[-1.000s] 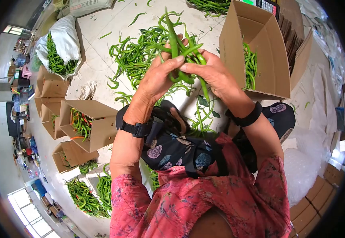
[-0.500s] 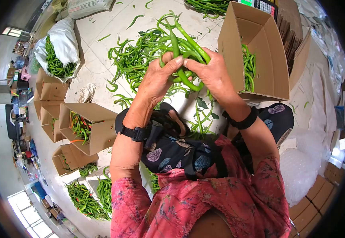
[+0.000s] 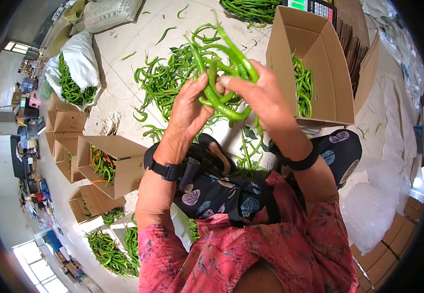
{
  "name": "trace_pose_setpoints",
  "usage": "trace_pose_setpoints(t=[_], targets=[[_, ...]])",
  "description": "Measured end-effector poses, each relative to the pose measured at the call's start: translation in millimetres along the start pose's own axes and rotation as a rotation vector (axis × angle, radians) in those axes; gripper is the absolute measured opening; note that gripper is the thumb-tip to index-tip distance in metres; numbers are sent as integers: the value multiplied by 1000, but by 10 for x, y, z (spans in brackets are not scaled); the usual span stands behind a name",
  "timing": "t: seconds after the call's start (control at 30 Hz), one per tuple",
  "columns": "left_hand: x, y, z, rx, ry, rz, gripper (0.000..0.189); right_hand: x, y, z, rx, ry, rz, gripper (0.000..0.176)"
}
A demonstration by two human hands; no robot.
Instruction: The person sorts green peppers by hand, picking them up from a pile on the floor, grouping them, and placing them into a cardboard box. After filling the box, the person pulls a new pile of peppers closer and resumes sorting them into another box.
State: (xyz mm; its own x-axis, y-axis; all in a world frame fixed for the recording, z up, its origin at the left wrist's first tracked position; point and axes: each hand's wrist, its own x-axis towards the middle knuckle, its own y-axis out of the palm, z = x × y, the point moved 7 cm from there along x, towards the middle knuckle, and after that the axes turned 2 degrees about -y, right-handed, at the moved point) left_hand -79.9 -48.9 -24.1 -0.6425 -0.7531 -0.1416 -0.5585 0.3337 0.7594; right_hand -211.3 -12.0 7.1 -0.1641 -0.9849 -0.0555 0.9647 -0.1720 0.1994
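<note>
Just nr box edge (image 3: 273, 44), R hand (image 3: 268, 95) w/ peppers (image 3: 230, 113)

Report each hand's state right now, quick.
Left hand: partly curled, holding green peppers.
Right hand: closed on green peppers, fingers mostly hidden.

Printing (image 3: 105, 19) on the grey-white sack (image 3: 120, 8) is too small to read.

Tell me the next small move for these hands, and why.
Probably move the held peppers rightward into the open carton: the left hand and right hand hold a bunch, and the carton has similar green peppers inside, with bare space beside them.
</note>
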Motion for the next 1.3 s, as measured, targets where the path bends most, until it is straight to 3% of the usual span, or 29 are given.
trace_pose_setpoints(t=[0.07, 0.13, 0.2, 0.27, 0.33, 0.4, 0.47, 0.53, 0.63, 0.73, 0.93, 1.0, 1.07, 1.13, 1.23, 1.27, 1.3], targets=[[-16, 19, -4, 92, -3, -11, 28, 43, -99, -35, 79, 22, -2, 31], [-22, -54, -30, 477, -10, -149, 31, 19, -279, 138, -528, -97, -113, 27], [-51, 59, -83, 721, 47, -113, 32, -23, -325, 139, -647, -99, -136, 26], [-54, 32, -86, 715, 30, -105, 33, -17, -443, 53, -689, -198, -142, 26], [-65, 28, -76, 713, 14, -100, 33, -38, -510, -39, -561, -156, -105, 25], [-77, 56, -91, 703, 26, -83, 36, -27, -477, -249, 45, 2, 14, 24], [-62, 18, -81, 603, 14, -78, 37, -85, -455, -264, 158, 46, 23, 28], [-29, -39, -115, 332, 10, -88, 37, -126, -505, -255, -24, 15, 29, 32], [-19, -119, -151, 398, 39, -189, 35, -125, -943, -385, 1, 79, -153, 38], [-15, -132, -130, 455, 28, -253, 35, -149, -971, -325, 141, 57, -147, 36], [29, -113, -155, 490, 33, -312, 34, -100, -753, -89, 10, -56, -118, 35], [38, -140, -78, 486, 18, -338, 33, -138, -496, -91, -309, -135, 12, 41], [65, -122, 79, 464, -68, -267, 31, -184, -135, -191, -352, -139, 147, 56], [47, -198, 142, 450, -89, -295, 35, -140, -26, -291, -675, -343, 67, 55], [47, -205, 192, 223, -112, -241, 40, -107, -10, -410, -711, -455, -12, 52], [54, -205, 195, 223, -109, -242, 40, -86, -37, -423, -711, -457, -10, 52], [46, -171, 230, 305, -133, -203, 43, -46, -107, -523, -612, -234, 33, 52]])
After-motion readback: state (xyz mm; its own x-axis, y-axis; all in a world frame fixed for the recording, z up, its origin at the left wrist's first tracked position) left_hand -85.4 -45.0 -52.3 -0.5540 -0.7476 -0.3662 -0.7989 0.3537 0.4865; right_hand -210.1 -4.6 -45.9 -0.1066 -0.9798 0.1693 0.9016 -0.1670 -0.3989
